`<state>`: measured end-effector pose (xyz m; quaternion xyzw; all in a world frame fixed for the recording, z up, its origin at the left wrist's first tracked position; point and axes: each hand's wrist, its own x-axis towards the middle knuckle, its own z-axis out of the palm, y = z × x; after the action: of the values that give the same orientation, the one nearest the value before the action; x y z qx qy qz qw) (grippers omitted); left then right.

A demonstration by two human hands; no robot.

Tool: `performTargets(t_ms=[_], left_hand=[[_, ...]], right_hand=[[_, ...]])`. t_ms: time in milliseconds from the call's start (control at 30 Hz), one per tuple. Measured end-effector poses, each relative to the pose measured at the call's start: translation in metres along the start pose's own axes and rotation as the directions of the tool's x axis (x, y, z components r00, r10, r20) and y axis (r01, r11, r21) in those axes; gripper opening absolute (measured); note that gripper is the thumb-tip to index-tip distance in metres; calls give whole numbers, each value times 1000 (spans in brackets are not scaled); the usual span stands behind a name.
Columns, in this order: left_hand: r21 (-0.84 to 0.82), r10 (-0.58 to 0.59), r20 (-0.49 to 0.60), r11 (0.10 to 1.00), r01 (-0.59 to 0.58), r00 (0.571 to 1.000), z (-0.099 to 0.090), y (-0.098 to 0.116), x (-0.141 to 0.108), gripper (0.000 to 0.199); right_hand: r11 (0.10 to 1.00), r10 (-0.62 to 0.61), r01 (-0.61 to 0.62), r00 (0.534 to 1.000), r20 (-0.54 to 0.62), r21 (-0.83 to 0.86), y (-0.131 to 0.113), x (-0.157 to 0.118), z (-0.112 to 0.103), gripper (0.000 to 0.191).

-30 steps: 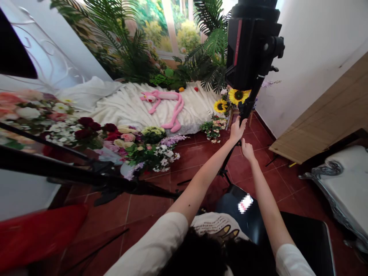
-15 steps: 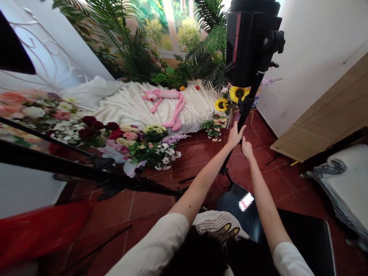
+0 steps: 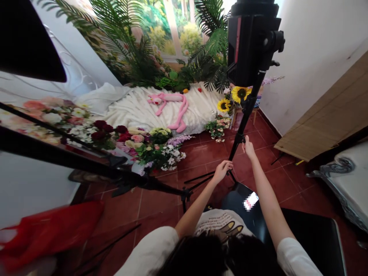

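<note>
A black studio light point(image 3: 248, 50) stands on a slim black light stand point(image 3: 249, 105) in front of me. My right hand point(image 3: 248, 148) is closed at the knob beside the stand's lower collar, thumb up. Lower down, my left hand point(image 3: 222, 171) is beside the pole, its fingers loosely bent and holding nothing that I can see. Whether its fingertips touch the pole is unclear. The stand's legs point(image 3: 201, 178) spread below it. On my lap lies a phone point(image 3: 253, 199), its screen blurred out.
Another black stand point(image 3: 86, 165) slants across the left, below a dark panel point(image 3: 31, 42). Ahead are flowers point(image 3: 143, 145), a pink plush toy point(image 3: 172, 99) on white cloth point(image 3: 126, 111), and sunflowers point(image 3: 240, 94). A wooden board point(image 3: 319, 115) and an ornate silver-white seat point(image 3: 356, 168) stand right.
My left hand has let go of the upper pole and dropped down and left, close to the leg hub. My right hand stays at the collar. The view has shifted slightly left.
</note>
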<state>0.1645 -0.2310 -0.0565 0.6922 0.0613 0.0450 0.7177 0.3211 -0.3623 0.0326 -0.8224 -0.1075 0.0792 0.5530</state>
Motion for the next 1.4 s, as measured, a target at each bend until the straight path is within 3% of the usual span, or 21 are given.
performTargets(t_ms=[133, 267, 400, 500, 600, 700, 767, 800, 900, 1033, 1133, 1233, 1267, 1400], left_hand=[[13, -82, -83, 996, 83, 993, -48, -2, -60, 37], [197, -130, -241, 964, 180, 962, -127, -1, -111, 47], [228, -147, -413, 939, 258, 899, -196, 18, -155, 56], [269, -85, -525, 928, 260, 847, -223, 46, -182, 55], [342, -7, -669, 885, 315, 743, -234, 72, -199, 49], [354, 175, -832, 898, 261, 526, -239, 83, -205, 45], [349, 259, -867, 926, 146, 426, -241, 84, -202, 50], [349, 284, -865, 933, 90, 413, -241, 82, -198, 53], [328, 308, -840, 944, -32, 447, -235, 75, -182, 60], [239, 249, -859, 968, -81, 447, -218, 61, -158, 65], [224, 231, -875, 972, -66, 425, -211, 50, -149, 67], [217, 235, -878, 972, -91, 416, -212, 42, -148, 66], [219, 239, -878, 971, -97, 415, -213, 39, -148, 64], [261, 268, -887, 963, -70, 375, -218, 34, -147, 56]], right_hand=[[989, 63, -42, 987, -149, 141, -6, -13, 17, 73], [944, 179, -61, 920, -349, 326, -19, -23, 50, 67], [907, 198, -80, 948, -249, 414, -35, -35, 103, 57], [900, 163, -108, 982, -95, 423, -45, -50, 146, 52], [909, 111, -123, 992, 55, 399, -53, -70, 186, 50], [917, 67, -133, 980, 185, 375, -63, -88, 218, 49], [925, 36, -135, 962, 270, 356, -70, -98, 235, 49], [929, 20, -131, 951, 308, 345, -75, -103, 243, 49], [944, -18, -113, 919, 393, 308, -89, -112, 262, 49], [947, -90, -82, 860, 502, 310, -110, -124, 284, 39], [919, -252, 28, 809, 531, 392, -123, -138, 299, 34], [866, -440, 175, 713, 546, 469, -131, -152, 310, 36], [860, -462, 206, 701, 544, 466, -132, -156, 313, 36], [919, -359, 210, 794, 490, 333, -133, -157, 320, 43]])
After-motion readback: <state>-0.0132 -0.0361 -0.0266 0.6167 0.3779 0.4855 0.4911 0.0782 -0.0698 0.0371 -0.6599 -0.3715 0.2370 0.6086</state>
